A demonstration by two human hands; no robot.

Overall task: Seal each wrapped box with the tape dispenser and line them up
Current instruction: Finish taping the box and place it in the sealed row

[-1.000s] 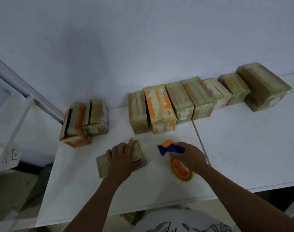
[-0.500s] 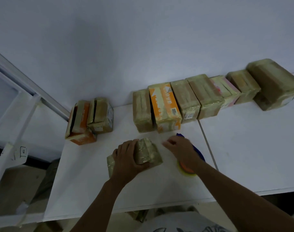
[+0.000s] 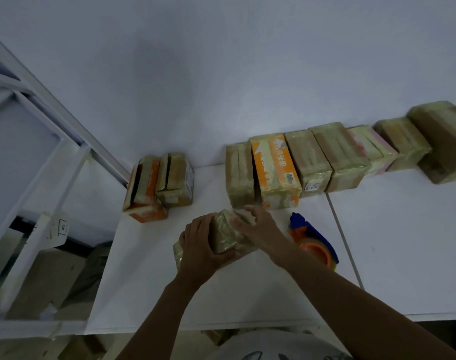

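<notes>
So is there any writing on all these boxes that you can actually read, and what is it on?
"012", perhaps: white sticker on a brown wrapped box in the row; digits blurred, unsure.
White characters on the orange box: too blurred to read.
Barcode on that box: digits too small.
Paper tag on the white frame: a sketched square, no legible words.

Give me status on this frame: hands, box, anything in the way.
Hands: left hand and right hand both grip the wrapped box. Unheld tape dispenser on the table beside right wrist. Nothing blocks left end of box row.
</notes>
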